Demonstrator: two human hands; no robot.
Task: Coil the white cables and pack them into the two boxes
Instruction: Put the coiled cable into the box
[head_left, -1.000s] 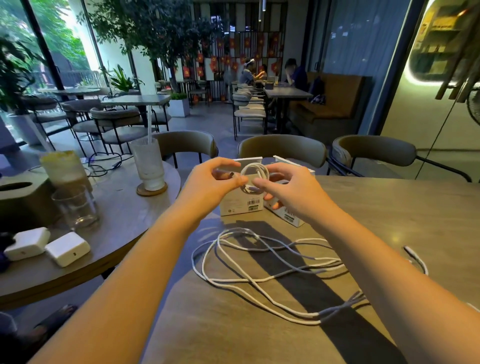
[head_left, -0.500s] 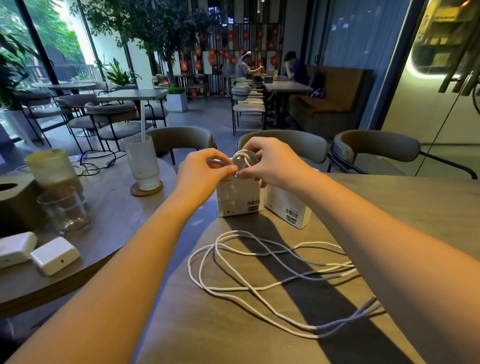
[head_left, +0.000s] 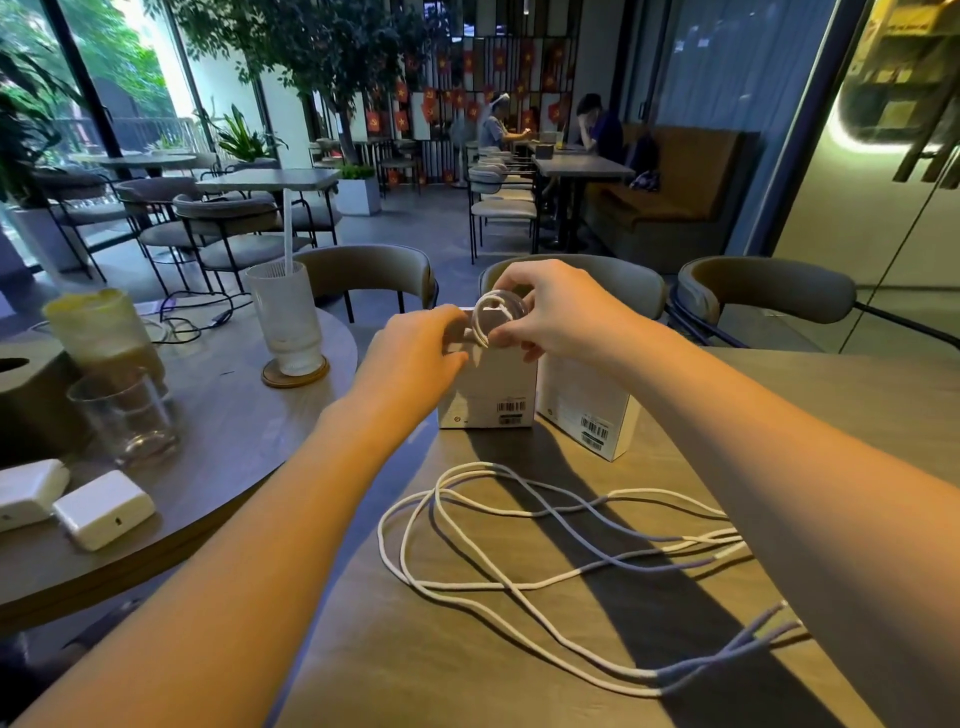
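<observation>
A: What have we got in our hands?

B: Our right hand (head_left: 558, 312) pinches the coiled white cable (head_left: 491, 318) between thumb and curled fingertips, right over the open top of the left box (head_left: 488, 392). The coil sits just under those fingertips, about at the box's upper edge; we cannot tell whether it is already partly inside.

A: And our left hand (head_left: 415, 356)?

B: Its fingers are curled against the left side of the same box near the top, just left of the coil. We cannot tell whether they grip the box or the cable.

A: The other box?

B: The right box (head_left: 587, 410) stands upright beside the first, below our right wrist.

A: Anything loose?

B: The second white cable (head_left: 519, 525) lies in open loops on the table (head_left: 467, 665), well below both sets of fingers, running under our right forearm.
</observation>
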